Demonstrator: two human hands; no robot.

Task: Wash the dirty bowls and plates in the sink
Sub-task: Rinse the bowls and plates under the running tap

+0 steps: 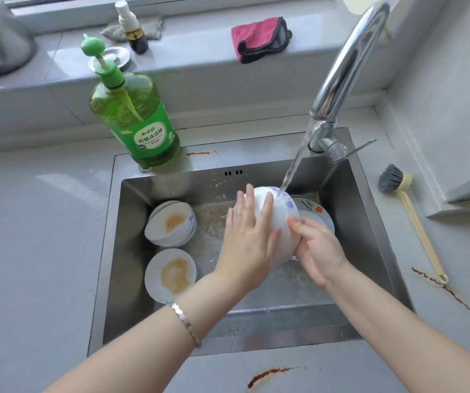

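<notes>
Several dirty bowls point(171, 222) in sink point(131, 251) | left grip point(250, 236) spread on held bowl point(280, 222) | right grip point(316, 248) pinching it

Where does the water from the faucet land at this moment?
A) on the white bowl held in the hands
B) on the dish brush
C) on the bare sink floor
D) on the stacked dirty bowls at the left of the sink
A: the stream meets the top of the white bowl, which the left hand presses and the right hand grips.
</notes>
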